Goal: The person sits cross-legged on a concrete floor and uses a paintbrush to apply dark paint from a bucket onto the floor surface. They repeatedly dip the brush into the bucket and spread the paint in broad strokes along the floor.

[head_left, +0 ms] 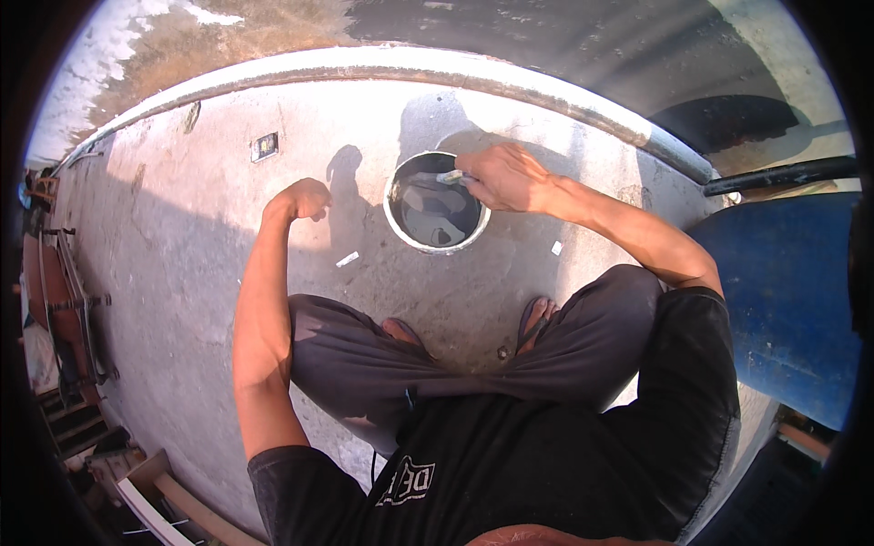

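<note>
I squat on a grey concrete slab. A round white-rimmed bucket (393, 224) with dark grey liquid stands in front of my feet. My right hand (505, 177) is over the bucket's far right rim, closed on a small pale tool (449, 177) whose end points into the bucket. My left hand (305, 197) is raised to the left of the bucket, curled into a fist with nothing visible in it, clear of the bucket.
A raised curved concrete curb (546, 91) borders the slab beyond the bucket. A blue barrel (783, 300) stands at the right under a dark pipe (783, 173). Small scraps (347, 259) lie on the slab; a small square plate (264, 146) sits far left. Wooden clutter (73, 318) lies at the left.
</note>
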`<action>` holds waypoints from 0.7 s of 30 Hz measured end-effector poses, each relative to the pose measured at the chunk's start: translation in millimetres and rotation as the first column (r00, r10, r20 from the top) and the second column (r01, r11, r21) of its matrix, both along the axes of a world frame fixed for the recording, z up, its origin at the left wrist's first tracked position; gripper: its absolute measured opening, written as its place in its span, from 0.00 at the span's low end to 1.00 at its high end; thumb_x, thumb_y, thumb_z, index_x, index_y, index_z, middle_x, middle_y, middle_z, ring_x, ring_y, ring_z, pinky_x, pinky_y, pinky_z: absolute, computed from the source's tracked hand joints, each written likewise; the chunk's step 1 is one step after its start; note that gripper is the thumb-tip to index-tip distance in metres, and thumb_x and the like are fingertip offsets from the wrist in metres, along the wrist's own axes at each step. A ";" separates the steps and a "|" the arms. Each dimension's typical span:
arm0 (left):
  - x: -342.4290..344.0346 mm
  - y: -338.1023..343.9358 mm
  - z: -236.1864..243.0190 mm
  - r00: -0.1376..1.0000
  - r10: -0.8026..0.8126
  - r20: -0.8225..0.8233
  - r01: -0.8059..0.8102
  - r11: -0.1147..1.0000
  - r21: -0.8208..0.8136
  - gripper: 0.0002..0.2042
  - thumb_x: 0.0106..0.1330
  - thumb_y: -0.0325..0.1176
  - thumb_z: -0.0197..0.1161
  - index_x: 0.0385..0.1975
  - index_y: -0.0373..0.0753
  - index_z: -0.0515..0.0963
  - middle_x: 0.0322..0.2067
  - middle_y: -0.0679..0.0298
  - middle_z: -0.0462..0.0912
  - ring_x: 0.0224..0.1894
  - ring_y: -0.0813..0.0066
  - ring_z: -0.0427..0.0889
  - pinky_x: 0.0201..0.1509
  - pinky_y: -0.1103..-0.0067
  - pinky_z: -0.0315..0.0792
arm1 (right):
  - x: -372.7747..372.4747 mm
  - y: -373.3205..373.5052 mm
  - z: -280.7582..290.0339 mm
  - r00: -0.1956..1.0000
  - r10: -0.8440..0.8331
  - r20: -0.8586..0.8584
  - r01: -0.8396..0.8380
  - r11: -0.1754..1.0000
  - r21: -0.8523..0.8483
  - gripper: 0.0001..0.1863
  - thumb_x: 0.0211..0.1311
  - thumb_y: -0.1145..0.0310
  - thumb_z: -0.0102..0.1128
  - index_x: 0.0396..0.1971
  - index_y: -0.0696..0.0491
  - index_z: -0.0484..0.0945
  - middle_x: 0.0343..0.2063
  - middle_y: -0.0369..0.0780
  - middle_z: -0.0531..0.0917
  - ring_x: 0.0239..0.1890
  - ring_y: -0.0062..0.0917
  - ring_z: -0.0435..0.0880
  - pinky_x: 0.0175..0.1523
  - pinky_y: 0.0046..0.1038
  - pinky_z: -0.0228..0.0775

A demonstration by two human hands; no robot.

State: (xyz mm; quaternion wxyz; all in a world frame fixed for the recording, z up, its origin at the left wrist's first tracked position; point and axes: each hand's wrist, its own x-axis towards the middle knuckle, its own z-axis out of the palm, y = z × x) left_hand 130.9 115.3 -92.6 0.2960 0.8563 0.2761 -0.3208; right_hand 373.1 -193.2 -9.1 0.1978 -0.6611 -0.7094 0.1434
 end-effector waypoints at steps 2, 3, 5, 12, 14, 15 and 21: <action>0.9 0.0 -4.9 0.999 0.042 -0.029 -0.041 0.999 0.009 0.17 0.50 0.29 0.62 0.41 0.32 0.83 0.44 0.54 0.84 0.45 0.61 0.83 0.47 0.74 0.76 | 1.2 -3.0 -13.8 0.994 -0.021 0.105 0.008 0.992 0.127 0.03 0.55 0.75 0.56 0.28 0.59 0.74 0.19 0.48 0.77 0.23 0.46 0.78 0.29 0.39 0.69; 2.3 1.2 -6.4 0.998 0.059 -0.036 -0.059 0.998 0.014 0.18 0.49 0.30 0.62 0.41 0.32 0.83 0.44 0.54 0.84 0.45 0.61 0.83 0.47 0.74 0.76 | 2.8 -6.3 -8.9 0.995 -0.024 0.095 0.010 0.990 0.144 0.03 0.54 0.76 0.56 0.28 0.59 0.73 0.19 0.48 0.76 0.23 0.45 0.78 0.28 0.39 0.68; -0.9 -1.5 -7.4 0.997 0.060 0.040 -0.059 0.998 -0.030 0.15 0.56 0.30 0.57 0.40 0.30 0.82 0.36 0.54 0.86 0.37 0.64 0.86 0.42 0.74 0.77 | 4.2 -14.7 -1.9 0.997 -0.027 0.067 0.015 0.984 0.176 0.03 0.54 0.76 0.55 0.28 0.58 0.72 0.19 0.47 0.75 0.23 0.45 0.78 0.28 0.39 0.66; -13.9 22.9 -31.1 0.977 0.042 0.209 -0.006 0.986 -0.169 0.10 0.56 0.25 0.60 0.36 0.28 0.81 0.31 0.55 0.86 0.32 0.68 0.87 0.31 0.77 0.79 | 6.6 -20.8 13.1 0.977 -0.078 -0.198 0.080 0.997 0.002 0.07 0.53 0.71 0.58 0.27 0.61 0.78 0.17 0.50 0.77 0.19 0.44 0.77 0.28 0.40 0.69; -13.2 22.7 -30.7 0.990 0.066 0.127 -0.046 0.987 -0.155 0.14 0.50 0.27 0.63 0.37 0.30 0.82 0.37 0.55 0.85 0.38 0.64 0.85 0.39 0.75 0.77 | 3.5 -15.1 -0.3 0.965 -0.072 -0.252 0.039 0.990 -0.133 0.09 0.53 0.70 0.59 0.28 0.62 0.80 0.17 0.50 0.77 0.19 0.43 0.77 0.28 0.40 0.69; -7.0 14.6 -19.2 0.994 0.109 0.034 -0.103 0.986 -0.134 0.18 0.45 0.30 0.65 0.39 0.32 0.84 0.44 0.54 0.84 0.44 0.60 0.83 0.47 0.72 0.75 | 1.5 -14.1 -4.7 0.946 -0.078 -0.315 0.030 0.987 -0.156 0.12 0.53 0.69 0.59 0.32 0.62 0.81 0.16 0.50 0.77 0.18 0.40 0.77 0.29 0.40 0.68; -6.0 -0.9 5.1 0.995 0.102 -0.002 -0.102 0.994 -0.035 0.17 0.46 0.28 0.63 0.39 0.33 0.84 0.44 0.54 0.84 0.42 0.61 0.83 0.45 0.72 0.76 | 4.0 -9.2 -4.1 0.937 -0.119 -0.327 0.072 0.986 -0.152 0.13 0.52 0.69 0.58 0.34 0.62 0.81 0.17 0.50 0.78 0.20 0.41 0.79 0.30 0.40 0.70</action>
